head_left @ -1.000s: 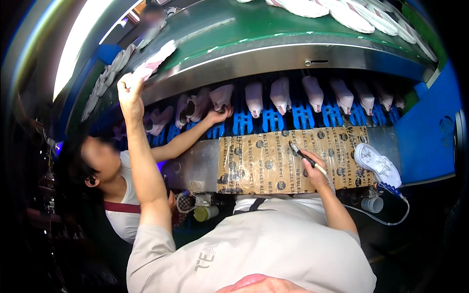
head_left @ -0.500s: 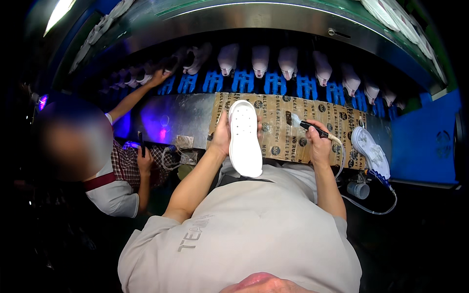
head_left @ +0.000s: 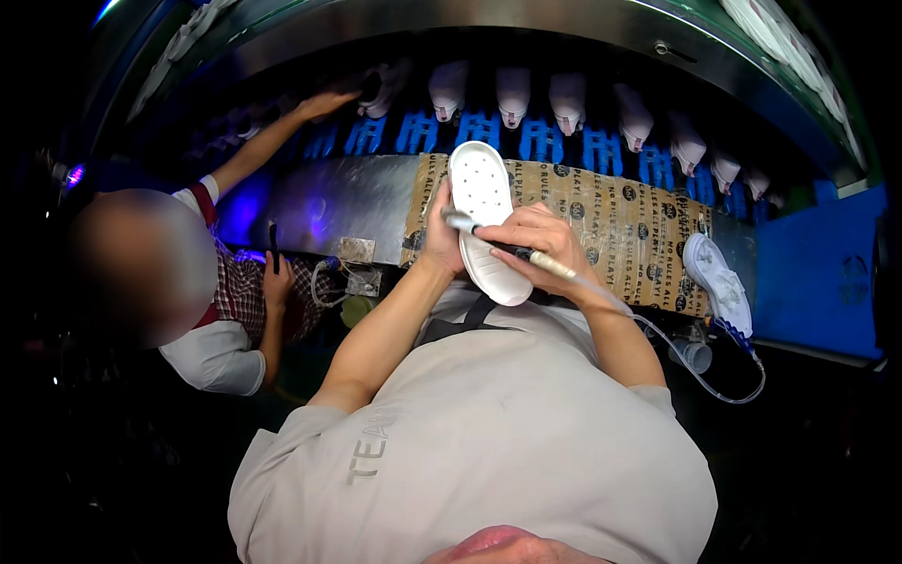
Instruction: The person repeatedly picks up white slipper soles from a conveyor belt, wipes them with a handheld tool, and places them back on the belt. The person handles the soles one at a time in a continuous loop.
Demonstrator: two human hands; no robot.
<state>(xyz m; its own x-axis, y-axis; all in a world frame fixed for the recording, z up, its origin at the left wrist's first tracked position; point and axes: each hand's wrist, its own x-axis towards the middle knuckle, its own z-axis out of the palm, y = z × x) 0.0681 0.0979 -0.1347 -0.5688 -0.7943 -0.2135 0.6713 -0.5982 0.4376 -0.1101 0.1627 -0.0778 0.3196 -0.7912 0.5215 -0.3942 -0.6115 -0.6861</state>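
Compared with the frame half a second earlier, the brush [head_left: 460,220] is no longer over the paper but lies across the white sole [head_left: 484,183], which now sits a little higher in view and leans to the left at its top.

From largest to smallest, the metal bench [head_left: 319,207] runs crosswise in front of the person. Printed brown paper [head_left: 629,226] covers its middle, probably to keep the surface clean. Behind it, pale shoes [head_left: 567,103] stand in a row, heels facing the person, above blue supports [head_left: 601,150] that seem to space them evenly. A second sole [head_left: 717,277] lies at the bench's right end, beside a blue jointed hose [head_left: 738,340].

The first sole is off the bench, in front of the person's waist. The left hand [head_left: 440,240] grasps it along its left edge, apparently to steady it with the dotted face up. The right hand [head_left: 545,242] grips the brush's black handle like a pen, likely for fine control; its clear tube [head_left: 648,324] trails right, out of the way.
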